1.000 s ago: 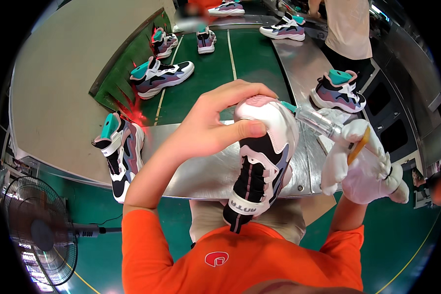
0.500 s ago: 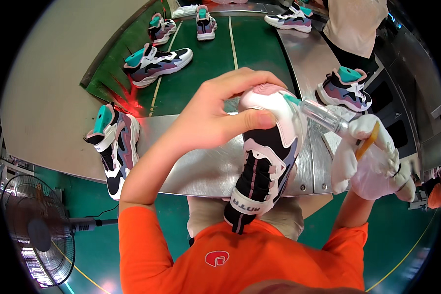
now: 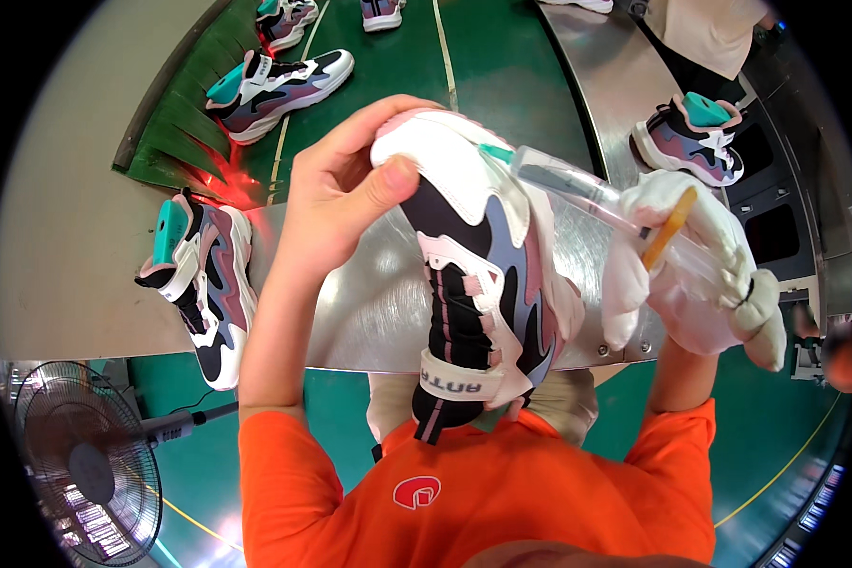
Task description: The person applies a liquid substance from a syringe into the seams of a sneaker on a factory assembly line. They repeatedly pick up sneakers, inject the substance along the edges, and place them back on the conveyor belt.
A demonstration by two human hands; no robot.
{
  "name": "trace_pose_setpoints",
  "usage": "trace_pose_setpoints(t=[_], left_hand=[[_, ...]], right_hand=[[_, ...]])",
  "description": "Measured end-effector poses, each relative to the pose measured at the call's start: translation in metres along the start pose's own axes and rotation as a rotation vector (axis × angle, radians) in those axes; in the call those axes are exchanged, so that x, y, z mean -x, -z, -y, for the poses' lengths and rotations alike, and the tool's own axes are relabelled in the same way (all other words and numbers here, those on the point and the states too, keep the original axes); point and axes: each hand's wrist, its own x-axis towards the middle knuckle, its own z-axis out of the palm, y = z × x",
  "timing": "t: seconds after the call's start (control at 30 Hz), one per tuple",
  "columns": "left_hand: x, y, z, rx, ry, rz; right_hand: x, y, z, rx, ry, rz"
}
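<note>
- While your bare left hand (image 3: 329, 194) holds the shoe (image 3: 469, 246) by its toe, thumb on top, fingers wrapped around, the shoe is above the near edge of the metal table (image 3: 360, 327).
- Your gloved right hand (image 3: 686, 251) clasps a syringe (image 3: 573, 183), green tip at the toe's right side.
- Second shoe (image 3: 206, 284) on your left.

orange short-sleeved shirt (image 3: 540, 483) | red badge (image 3: 407, 489) | right hand (image 3: 710, 232) white-gloved | apparently beige trousers (image 3: 570, 405)
</note>
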Motion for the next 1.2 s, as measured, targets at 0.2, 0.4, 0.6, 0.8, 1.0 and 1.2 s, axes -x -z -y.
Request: trace_pose_setpoints(t=[0.2, 0.4, 0.6, 0.8, 1.0, 1.2], left_hand=[[0.009, 0.006, 0.027, 0.015, 0.058, -0.138], [0.021, 0.005, 0.046, 0.096, 0.129, -0.209], [0.031, 0.000, 0.053, 0.131, 0.214, -0.275], [0.032, -0.014, 0.048, 0.141, 0.286, -0.297], [0.032, -0.010, 0.050, 0.125, 0.273, -0.290], [0.031, -0.017, 0.045, 0.115, 0.302, -0.308]], right_hand=[[-0.014, 0.013, -0.016, -0.041, -0.119, 0.203], [-0.018, 0.007, -0.023, -0.368, -0.282, 0.353], [-0.002, 0.025, -0.021, -0.395, -0.411, 0.248], [0.014, 0.042, -0.004, -0.401, -0.488, 0.204], [0.020, 0.053, 0.011, -0.371, -0.516, 0.187], [0.027, 0.066, 0.038, -0.340, -0.527, 0.174]])
